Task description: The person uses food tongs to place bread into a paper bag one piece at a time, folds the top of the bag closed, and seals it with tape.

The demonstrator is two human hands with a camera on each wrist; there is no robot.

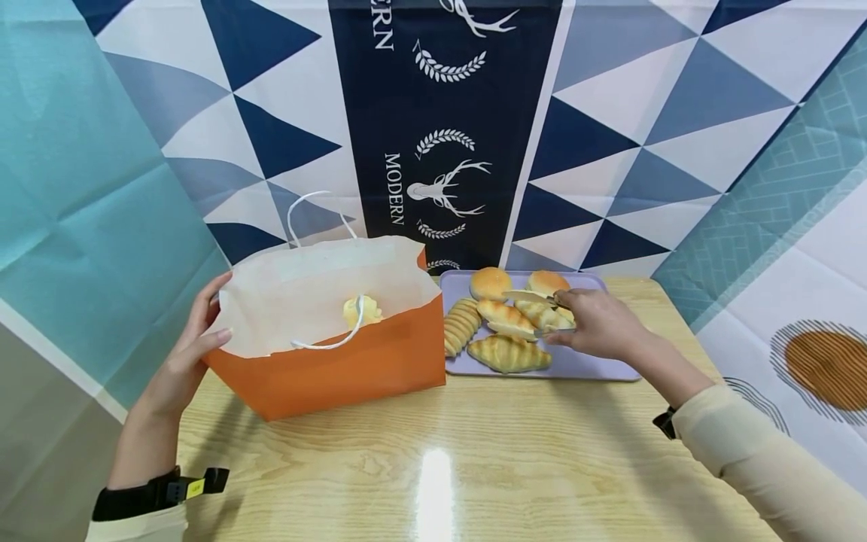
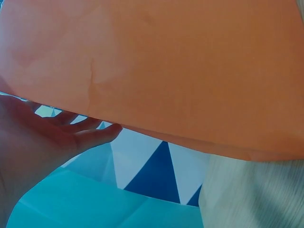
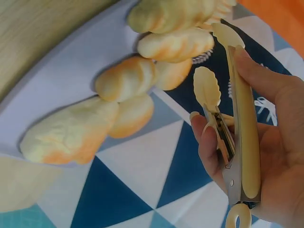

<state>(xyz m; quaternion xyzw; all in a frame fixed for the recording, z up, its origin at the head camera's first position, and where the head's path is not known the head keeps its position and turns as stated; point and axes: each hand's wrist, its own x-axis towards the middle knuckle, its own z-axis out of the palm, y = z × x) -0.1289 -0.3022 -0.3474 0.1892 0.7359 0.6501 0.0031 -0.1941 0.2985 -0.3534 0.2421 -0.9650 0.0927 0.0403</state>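
Observation:
My left hand (image 1: 177, 361) rests against the left end of an orange paper bag (image 1: 359, 369), thumb and fingertips at its rim. In the left wrist view its fingers stretch along the bag's edge, fairly straight. The bag is white inside, has white cord handles, and holds a pale yellow bread piece (image 1: 369, 309). My right hand (image 1: 603, 324) grips tongs (image 3: 248, 137) with cream tips and handles. Their tips stand apart over several breads, among them a ridged croissant-shaped one (image 1: 508, 355). Whether the tips touch any bread I cannot tell.
A lilac tray (image 1: 596, 369) bears the breads, with a round bun (image 1: 491, 284) and another bun (image 1: 547, 281) along its back. It stands right of the bag on a wooden table (image 1: 515, 459). Patterned cloth (image 1: 271, 113) hangs behind and at both sides.

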